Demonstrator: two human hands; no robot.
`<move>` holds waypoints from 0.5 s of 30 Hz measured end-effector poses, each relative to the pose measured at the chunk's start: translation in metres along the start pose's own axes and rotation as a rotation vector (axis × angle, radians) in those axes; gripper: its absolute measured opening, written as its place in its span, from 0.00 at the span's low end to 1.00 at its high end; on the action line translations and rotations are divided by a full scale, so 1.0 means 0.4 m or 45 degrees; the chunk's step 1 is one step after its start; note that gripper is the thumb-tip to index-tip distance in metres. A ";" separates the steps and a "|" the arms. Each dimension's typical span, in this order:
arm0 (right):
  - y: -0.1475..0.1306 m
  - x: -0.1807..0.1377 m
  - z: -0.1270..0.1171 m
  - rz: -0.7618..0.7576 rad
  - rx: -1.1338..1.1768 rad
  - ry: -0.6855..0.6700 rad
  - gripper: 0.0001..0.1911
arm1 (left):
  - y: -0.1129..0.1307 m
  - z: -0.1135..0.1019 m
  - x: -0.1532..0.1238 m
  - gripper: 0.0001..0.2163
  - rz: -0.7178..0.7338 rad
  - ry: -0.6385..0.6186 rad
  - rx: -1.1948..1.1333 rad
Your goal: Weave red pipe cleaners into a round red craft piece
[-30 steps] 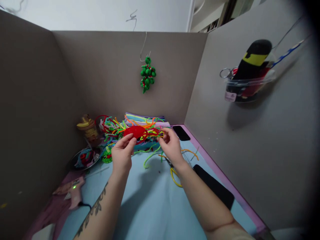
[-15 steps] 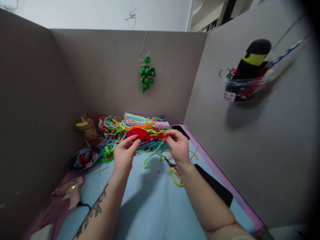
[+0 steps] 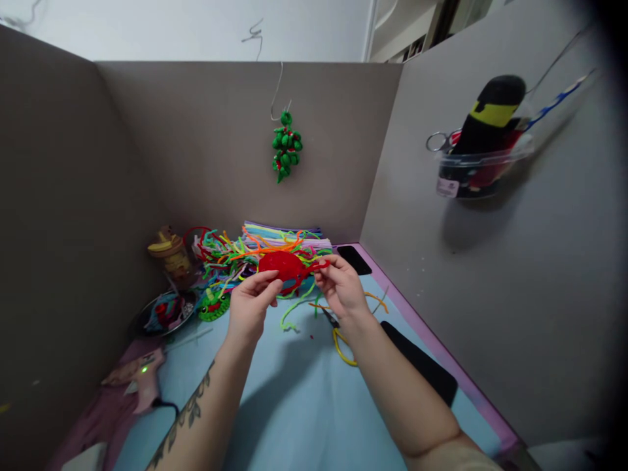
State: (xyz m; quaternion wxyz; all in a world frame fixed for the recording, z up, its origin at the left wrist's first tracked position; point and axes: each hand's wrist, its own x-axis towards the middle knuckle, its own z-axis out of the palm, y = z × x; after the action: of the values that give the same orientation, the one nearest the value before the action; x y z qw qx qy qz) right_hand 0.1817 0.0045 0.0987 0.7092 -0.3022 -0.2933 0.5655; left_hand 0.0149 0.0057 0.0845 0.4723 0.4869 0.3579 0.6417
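left hand (image 3: 249,306): pinching the near-left edge of the fuzzy red oval pipe-cleaner piece (image 3: 283,265), thumb + fingertips closed on it. Tattooed forearm runs down to the bottom edge.
right hand (image 3: 340,288): closed in a pinch on the thin red pipe-cleaner tail (image 3: 318,265) sticking out of the oval's right side.
red piece: held up btwn both hands, above the mat, just in front of the pile. Looks like tightly coiled chenille, flat-ish and rounded, soft nap.
pile: tangled loose pipe cleaners (image 3: 230,252), green/orange/yellow/red, wiry + fuzzy, right behind the hands, w/ a neat flat stack of pastel pipe cleaners (image 3: 282,232) against the back wall.
mat: smooth pale blue mat (image 3: 294,405) w/ a pink-purple border on the right.
scissors: yellow-handled scissors (image 3: 340,337) lying on the mat just below the right wrist, a few stray orange + green strands near them.
left side: small round metal dish (image 3: 164,313) w/ mixed bits in it, green fuzzy frog-like figure (image 3: 214,305) beside it, pink glue gun (image 3: 140,381) w/ a green light lit, yellowish jar-shaped thing (image 3: 169,252) by the wall, can't tell what exactly.
right side: dark flat phone (image 3: 356,260) at the back corner, long black flat strip (image 3: 422,369) nearer.
walls: matte grey-brown cardboard-like panels (image 3: 196,144); a green beady pipe-cleaner bunch (image 3: 287,145) hangs on a wire hook; clear plastic tub (image 3: 478,171) on the right wall, holding a black-and-yellow tool.
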 end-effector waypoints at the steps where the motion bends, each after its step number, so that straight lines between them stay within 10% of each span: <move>1: -0.003 0.001 -0.001 -0.016 -0.003 0.009 0.08 | 0.001 0.001 -0.001 0.12 -0.001 0.002 0.004; 15: 0.013 -0.035 0.019 0.315 -0.099 -0.187 0.14 | 0.000 0.004 -0.006 0.14 0.016 0.001 0.020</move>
State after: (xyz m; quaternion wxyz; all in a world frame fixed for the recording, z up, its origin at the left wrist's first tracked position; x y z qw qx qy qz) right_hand 0.1701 -0.0074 0.0986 0.5984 -0.3210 -0.3266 0.6574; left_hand 0.0167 0.0033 0.0843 0.4643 0.4927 0.3601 0.6419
